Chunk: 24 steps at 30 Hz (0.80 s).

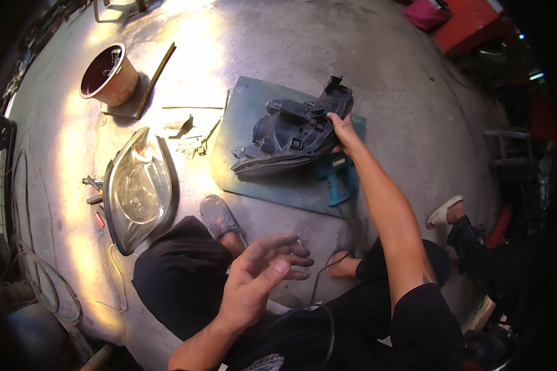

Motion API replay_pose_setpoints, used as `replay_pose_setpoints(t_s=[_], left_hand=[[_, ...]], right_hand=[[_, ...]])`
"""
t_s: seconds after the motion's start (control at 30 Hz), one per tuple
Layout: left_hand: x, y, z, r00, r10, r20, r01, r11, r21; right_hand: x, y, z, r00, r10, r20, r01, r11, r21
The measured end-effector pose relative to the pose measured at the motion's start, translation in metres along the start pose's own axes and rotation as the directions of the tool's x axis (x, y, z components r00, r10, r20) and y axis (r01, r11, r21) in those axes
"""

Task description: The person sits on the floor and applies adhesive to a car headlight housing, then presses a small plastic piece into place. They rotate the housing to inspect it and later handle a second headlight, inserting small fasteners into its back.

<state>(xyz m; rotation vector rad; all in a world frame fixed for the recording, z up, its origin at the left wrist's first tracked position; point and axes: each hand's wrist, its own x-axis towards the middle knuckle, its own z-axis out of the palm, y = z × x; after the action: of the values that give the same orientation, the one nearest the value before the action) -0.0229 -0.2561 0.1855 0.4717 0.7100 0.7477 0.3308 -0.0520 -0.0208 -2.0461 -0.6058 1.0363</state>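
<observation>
A black car headlight housing [284,133] rests with its back side up over a flat grey-green board [247,93] on the floor. My right hand [344,132] is closed around the housing's right end, thumb on top and the other fingers hidden beneath. Beside that hand lies a teal pistol-shaped power tool [335,180], partly covered by the housing. My left hand [263,275] is raised in front of my body, nearer than the board. Its fingers are loosely curled and apart, and I see nothing held in it.
A clear headlight lens [139,191] with a dark rim lies on the left, hand tools [94,190] beside it. Farther off stands a brown bucket [114,77]. Cables [40,266] loop along the left edge. Another person's shoe [444,211] shows at right, near a red cabinet [470,25].
</observation>
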Motion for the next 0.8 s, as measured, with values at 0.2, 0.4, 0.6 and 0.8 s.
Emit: replay_pose_setpoints(t_s=[0.2,0.4,0.6,0.8], left_hand=[[-0.006,0.032,0.001,0.997,0.071,0.021,-0.072,0.994,0.082],[0.006,0.093,0.001,0.905,0.225,0.36,-0.418,0.621,0.663],[0.055,0.094,-0.005,0.953,0.018,0.303,-0.303,-0.038,0.952],[0.056,0.095,-0.013,0.983,-0.12,0.141,-0.163,-0.195,0.967]], right_hand=[[-0.007,0.038,-0.014,0.994,-0.105,-0.037,0.11,0.973,0.201],[-0.004,0.008,0.011,0.961,-0.277,-0.021,0.268,0.902,0.339],[0.072,0.003,0.108,0.928,-0.363,0.08,0.178,0.623,0.762],[0.123,0.057,0.152,0.944,-0.209,0.257,-0.093,0.578,0.811]])
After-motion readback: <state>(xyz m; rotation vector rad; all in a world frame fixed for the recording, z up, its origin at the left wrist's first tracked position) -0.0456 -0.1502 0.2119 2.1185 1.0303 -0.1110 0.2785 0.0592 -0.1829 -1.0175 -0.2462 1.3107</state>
